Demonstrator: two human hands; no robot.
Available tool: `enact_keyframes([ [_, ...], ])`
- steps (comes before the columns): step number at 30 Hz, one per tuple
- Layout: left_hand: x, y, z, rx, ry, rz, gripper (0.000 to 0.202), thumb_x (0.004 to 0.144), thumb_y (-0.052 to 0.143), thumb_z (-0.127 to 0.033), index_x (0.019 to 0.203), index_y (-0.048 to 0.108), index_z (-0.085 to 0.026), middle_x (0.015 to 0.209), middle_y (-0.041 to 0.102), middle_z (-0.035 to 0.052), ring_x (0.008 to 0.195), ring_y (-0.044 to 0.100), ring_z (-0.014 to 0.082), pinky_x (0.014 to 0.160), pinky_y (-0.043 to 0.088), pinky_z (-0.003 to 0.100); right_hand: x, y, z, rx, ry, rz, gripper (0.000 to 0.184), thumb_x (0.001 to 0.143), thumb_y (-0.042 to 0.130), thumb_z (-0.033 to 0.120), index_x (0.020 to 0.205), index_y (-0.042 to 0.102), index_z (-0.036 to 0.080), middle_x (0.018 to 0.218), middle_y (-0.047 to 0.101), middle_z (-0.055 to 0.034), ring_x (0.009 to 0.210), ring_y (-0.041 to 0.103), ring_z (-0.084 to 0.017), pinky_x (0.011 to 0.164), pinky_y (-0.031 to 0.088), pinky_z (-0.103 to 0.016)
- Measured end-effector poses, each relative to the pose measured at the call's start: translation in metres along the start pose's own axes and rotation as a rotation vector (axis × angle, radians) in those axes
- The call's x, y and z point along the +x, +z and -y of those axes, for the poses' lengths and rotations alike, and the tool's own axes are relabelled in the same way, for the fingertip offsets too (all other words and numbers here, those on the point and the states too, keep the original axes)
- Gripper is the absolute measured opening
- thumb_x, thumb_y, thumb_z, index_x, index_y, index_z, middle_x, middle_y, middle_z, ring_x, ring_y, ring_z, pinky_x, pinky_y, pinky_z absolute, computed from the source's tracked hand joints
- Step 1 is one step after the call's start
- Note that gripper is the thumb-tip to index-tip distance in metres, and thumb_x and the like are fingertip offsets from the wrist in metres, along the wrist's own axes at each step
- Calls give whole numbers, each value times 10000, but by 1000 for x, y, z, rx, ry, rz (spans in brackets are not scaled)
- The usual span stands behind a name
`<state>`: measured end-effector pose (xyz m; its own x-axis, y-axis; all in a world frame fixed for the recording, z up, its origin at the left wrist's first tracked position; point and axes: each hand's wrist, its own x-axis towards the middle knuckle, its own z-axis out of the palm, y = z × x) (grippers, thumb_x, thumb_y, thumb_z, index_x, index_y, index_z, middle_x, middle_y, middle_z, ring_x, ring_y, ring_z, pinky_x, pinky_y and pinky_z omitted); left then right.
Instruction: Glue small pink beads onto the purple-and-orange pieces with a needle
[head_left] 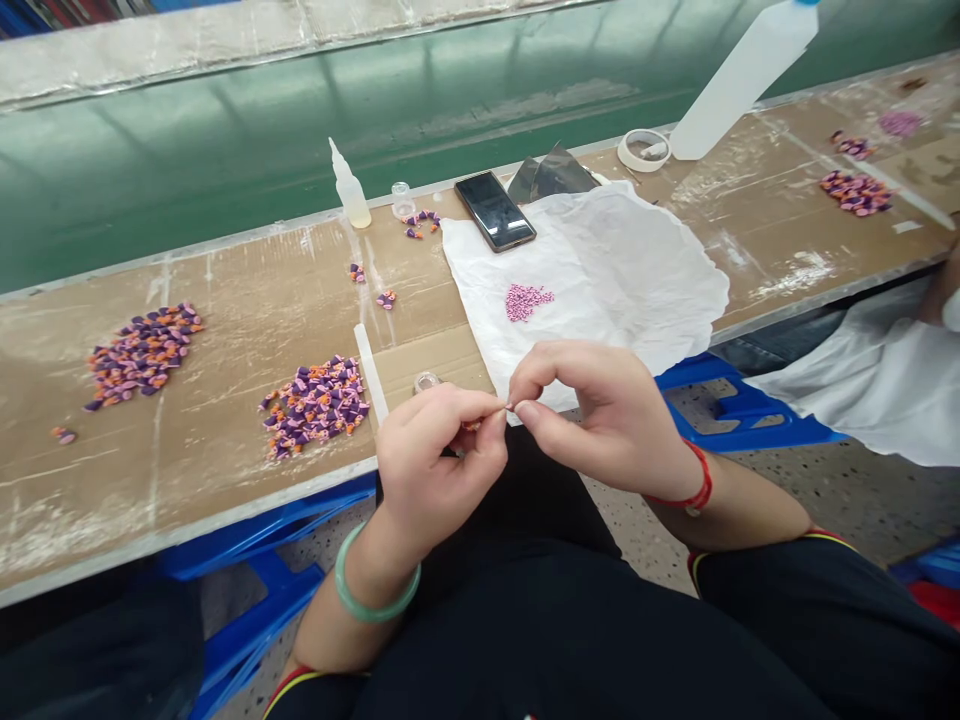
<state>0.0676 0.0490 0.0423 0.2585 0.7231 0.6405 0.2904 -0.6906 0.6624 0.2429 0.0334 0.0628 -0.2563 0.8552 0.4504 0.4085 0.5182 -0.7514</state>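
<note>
My left hand [442,460] and my right hand [600,415] meet fingertip to fingertip above the table's front edge. Both are closed in a pinch. Something tiny and pinkish shows where the fingertips touch, too small to name. A bit of orange peeks out between the fingers of my left hand, mostly hidden. Just beyond lies a heap of tiny pink pieces [527,301] on a white sheet [600,260]. Left of my hands is a pile of small purple, pink and orange pieces [319,405]. A small clear round dish [426,382] sits right behind my left hand.
On the cardboard-covered table [225,330] are another pile of coloured pieces [142,355], a dropper bottle [349,188], a phone [495,210], a tape roll [643,150] and a large white bottle [742,85]. Blue stools [750,405] stand below. Another person's white garment [862,370] shows at right.
</note>
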Motion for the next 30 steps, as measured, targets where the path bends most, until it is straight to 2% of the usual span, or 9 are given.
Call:
enact_keyframes([
  [7,1,-4,2,42,17,83,147,835,619,-79,725,647,-173,554,570,-55,478,484,54,499,393,168,-1,4,-4,-50,7,10,130,822,544,86,751,556,194,690,603,11,631,550,-114,622,451,-241],
  [11,0,-3,3,41,-21,83,137,830,623,-81,731,651,-171,574,588,-51,485,486,56,512,406,171,-4,7,-6,-75,8,-12,124,809,532,90,736,548,189,684,596,9,628,534,-116,618,445,-244],
  [14,0,-3,4,-2,-64,94,129,831,633,-90,736,665,-171,576,600,-46,486,490,60,513,415,175,-3,9,-7,-12,15,-13,115,791,530,87,727,547,181,675,593,9,618,534,-111,605,444,-237],
  [18,-4,-6,7,-191,-221,88,100,864,644,-132,806,704,-186,658,690,-18,528,573,81,525,459,184,1,9,-7,200,99,39,104,796,521,95,744,557,178,676,597,6,604,549,-113,578,463,-234],
  [22,-16,-14,14,-312,-431,-15,35,869,693,-214,891,705,-190,750,724,8,583,633,102,543,499,197,6,9,-9,311,171,93,93,811,533,119,742,554,179,667,587,8,597,546,-113,571,463,-234],
  [25,-24,-21,22,-274,-464,-55,42,829,743,-222,833,713,-193,760,743,12,613,654,114,571,518,207,11,12,-16,253,127,112,100,812,538,127,728,548,180,658,575,11,594,531,-110,571,452,-231],
  [30,-29,-30,30,-200,-443,-48,54,773,784,-192,806,741,-198,740,755,5,620,671,120,595,539,209,23,25,-33,80,26,147,105,800,532,110,727,535,185,670,569,13,595,514,-107,572,430,-219],
])
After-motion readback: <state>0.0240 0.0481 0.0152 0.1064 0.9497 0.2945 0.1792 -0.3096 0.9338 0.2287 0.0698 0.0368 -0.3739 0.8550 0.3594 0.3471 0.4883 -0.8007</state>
